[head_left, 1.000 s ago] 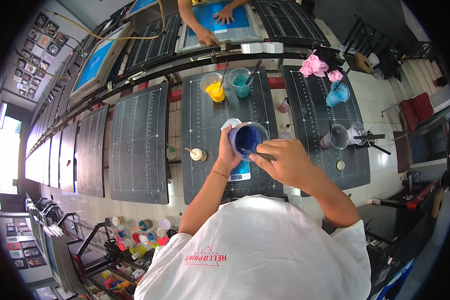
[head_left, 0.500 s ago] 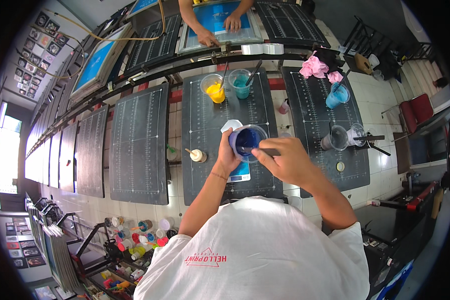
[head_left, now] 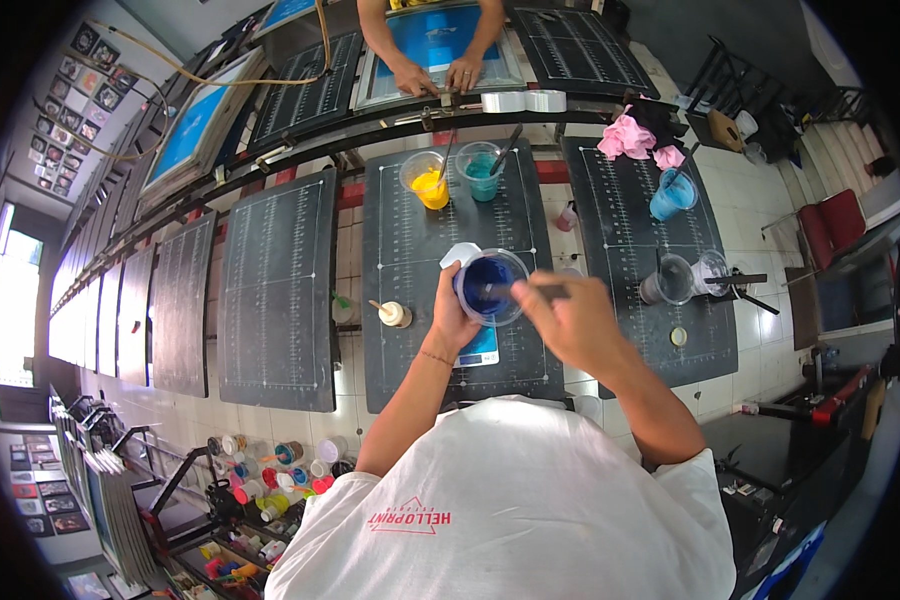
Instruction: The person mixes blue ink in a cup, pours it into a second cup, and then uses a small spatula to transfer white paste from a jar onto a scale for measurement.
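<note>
My left hand (head_left: 452, 312) is wrapped round a clear plastic cup (head_left: 522, 268) of dark blue ink (head_left: 485, 275), tilted toward me above a black ruled board (head_left: 400, 365). In my right hand (head_left: 570, 315), slightly blurred, is the dark handle of a spatula (head_left: 548, 291), its other end down in the ink. Under the cup lies a small digital scale (head_left: 480, 347), partly covered. A small cream-coloured jar (head_left: 394, 314) with a stick in it stands left of my left hand. Farther off are a cup of yellow ink (head_left: 430, 188) and a cup of teal ink (head_left: 482, 178).
On the right board sit a light blue cup (head_left: 673, 196), a greyish cup (head_left: 668, 280), pink crumpled cloth (head_left: 627, 137) and a small round lid (head_left: 678, 336). Across the rail, another person's hands (head_left: 438, 78) rest on a blue screen frame (head_left: 435, 35). Several ink pots (head_left: 290, 450) stand lower left.
The cup has shifted slightly left and tilts less, while my right hand has moved with the spatula in the ink. The other person's hands have come closer together at the frame's near edge.
</note>
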`<state>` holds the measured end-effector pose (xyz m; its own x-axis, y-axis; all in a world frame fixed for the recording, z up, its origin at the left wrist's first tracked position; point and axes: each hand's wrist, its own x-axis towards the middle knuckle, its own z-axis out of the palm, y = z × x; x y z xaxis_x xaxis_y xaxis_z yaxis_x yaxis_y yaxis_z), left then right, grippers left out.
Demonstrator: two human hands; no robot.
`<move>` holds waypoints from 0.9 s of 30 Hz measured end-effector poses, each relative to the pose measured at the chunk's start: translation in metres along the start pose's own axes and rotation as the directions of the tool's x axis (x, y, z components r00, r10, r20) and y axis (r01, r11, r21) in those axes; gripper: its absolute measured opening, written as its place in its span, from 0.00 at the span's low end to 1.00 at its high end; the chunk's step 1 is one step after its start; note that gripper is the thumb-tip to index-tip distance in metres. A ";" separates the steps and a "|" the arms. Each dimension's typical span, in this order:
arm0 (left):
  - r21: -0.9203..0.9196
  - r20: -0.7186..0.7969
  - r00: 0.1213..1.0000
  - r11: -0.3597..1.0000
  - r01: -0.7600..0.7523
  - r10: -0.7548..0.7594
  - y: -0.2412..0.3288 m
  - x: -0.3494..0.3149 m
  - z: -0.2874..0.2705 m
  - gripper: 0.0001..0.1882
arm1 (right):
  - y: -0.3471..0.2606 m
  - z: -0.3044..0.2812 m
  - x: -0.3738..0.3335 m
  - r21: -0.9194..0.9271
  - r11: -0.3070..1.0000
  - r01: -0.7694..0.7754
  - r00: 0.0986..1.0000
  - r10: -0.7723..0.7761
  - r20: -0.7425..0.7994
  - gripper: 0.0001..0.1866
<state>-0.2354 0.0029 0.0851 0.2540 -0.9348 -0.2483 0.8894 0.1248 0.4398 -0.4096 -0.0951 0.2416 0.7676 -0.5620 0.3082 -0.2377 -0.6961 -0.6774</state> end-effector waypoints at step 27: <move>0.034 -0.083 0.996 0.999 0.039 -0.036 -0.002 0.012 -0.018 0.30 | 0.003 0.002 -0.002 -0.041 0.999 0.033 0.999 -0.033 -0.003 0.19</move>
<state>-0.2270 -0.0029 0.0656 0.2523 -0.9078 -0.3350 0.8852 0.0767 0.4588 -0.4105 -0.0952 0.2372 0.7730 -0.5401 0.3329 -0.2363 -0.7320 -0.6390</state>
